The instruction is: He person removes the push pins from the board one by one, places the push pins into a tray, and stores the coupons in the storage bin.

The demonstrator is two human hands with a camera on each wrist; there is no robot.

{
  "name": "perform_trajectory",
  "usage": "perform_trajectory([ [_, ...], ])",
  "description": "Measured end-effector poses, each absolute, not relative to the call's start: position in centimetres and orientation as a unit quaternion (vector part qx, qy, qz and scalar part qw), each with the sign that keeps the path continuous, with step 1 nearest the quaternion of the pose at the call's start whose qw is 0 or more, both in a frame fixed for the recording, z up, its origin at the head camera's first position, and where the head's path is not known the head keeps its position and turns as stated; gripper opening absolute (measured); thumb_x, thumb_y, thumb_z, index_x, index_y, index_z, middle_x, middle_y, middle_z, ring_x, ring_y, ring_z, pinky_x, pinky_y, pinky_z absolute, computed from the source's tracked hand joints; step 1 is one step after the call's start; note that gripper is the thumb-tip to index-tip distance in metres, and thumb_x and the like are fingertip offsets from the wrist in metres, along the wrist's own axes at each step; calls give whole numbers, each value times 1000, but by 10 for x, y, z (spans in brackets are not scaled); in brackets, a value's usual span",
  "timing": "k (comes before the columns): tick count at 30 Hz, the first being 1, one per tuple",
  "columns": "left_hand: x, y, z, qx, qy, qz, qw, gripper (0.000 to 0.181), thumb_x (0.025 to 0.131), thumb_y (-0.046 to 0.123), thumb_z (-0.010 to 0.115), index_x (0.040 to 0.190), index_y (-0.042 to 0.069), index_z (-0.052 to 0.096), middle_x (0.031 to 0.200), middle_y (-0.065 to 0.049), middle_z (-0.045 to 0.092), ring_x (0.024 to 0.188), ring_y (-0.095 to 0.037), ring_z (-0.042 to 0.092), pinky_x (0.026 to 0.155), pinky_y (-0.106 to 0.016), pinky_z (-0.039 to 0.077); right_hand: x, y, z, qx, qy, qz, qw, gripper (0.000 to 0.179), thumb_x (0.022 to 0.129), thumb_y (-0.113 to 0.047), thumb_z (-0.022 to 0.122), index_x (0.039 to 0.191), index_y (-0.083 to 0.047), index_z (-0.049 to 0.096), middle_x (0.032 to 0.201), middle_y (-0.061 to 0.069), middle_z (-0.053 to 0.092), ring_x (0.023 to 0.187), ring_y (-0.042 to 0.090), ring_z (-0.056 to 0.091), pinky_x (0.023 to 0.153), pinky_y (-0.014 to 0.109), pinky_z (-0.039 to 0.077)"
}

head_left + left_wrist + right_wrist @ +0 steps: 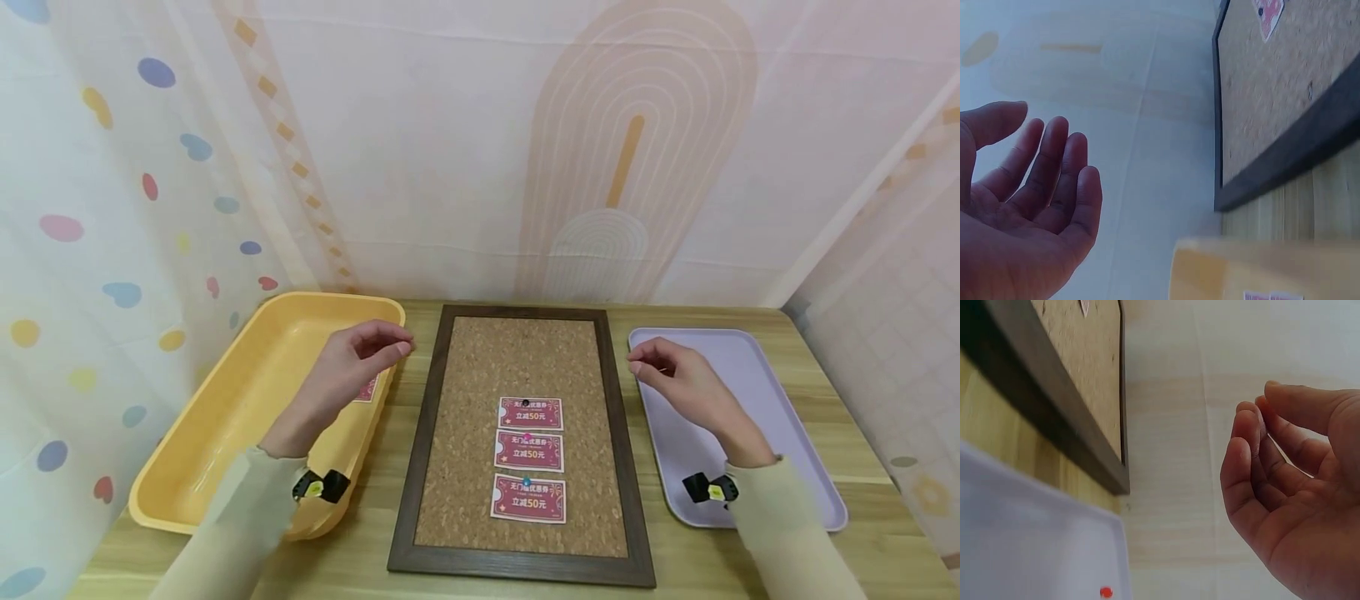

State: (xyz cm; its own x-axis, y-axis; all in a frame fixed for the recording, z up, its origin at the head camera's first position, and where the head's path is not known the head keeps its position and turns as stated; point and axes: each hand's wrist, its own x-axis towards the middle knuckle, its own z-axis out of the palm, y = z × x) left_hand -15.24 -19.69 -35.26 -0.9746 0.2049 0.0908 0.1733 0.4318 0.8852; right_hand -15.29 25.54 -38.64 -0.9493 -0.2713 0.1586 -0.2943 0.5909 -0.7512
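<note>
My left hand [347, 367] hovers over the right side of a yellow plastic basin [150, 467], its fingers loosely bent and nothing held. Part of a red coupon [367, 390] shows in the basin below it. Over the left edge of a lilac tray [806, 450] is my right hand [686, 385], loosely curled with no object in it. A framed corkboard [525, 354] lies between the hands. Three red coupons run down it: an upper one [542, 417], a middle one [536, 457] and a lower one [540, 504], with black, pink and blue pushpins at their top edges.
In the right wrist view a small red object [1106, 592] lies in the tray. The wooden table [885, 500] meets a patterned cloth [450, 167] at the back and sides. The board's dark frame [517, 565] forms a raised border.
</note>
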Motion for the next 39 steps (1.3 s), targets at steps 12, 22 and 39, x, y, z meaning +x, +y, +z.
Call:
perform_trajectory([
  [12,-144,-151,-367,141,848,511,13,25,100,27,71,117,9,73,109,-5,72,94,-24,63,80,-32,54,-146,227,-390,180,-888,422,-5,17,102,-17,66,112,-3,69,95,3,68,84,20,58,71,28,49],
  [22,-145,-122,-386,148,847,506,67,31,99,30,69,120,8,71,112,-5,71,98,-21,65,81,-35,55,-150,200,-396,209,-882,422,-16,13,100,-10,68,109,-2,70,98,2,69,87,18,60,76,31,52],
  [39,-161,-103,-402,140,847,492,144,47,101,46,64,130,9,68,126,-5,68,119,-25,62,100,-47,51,-165,167,-403,238,-888,389,-63,12,99,-8,68,109,-2,73,102,5,73,94,18,67,83,38,56],
])
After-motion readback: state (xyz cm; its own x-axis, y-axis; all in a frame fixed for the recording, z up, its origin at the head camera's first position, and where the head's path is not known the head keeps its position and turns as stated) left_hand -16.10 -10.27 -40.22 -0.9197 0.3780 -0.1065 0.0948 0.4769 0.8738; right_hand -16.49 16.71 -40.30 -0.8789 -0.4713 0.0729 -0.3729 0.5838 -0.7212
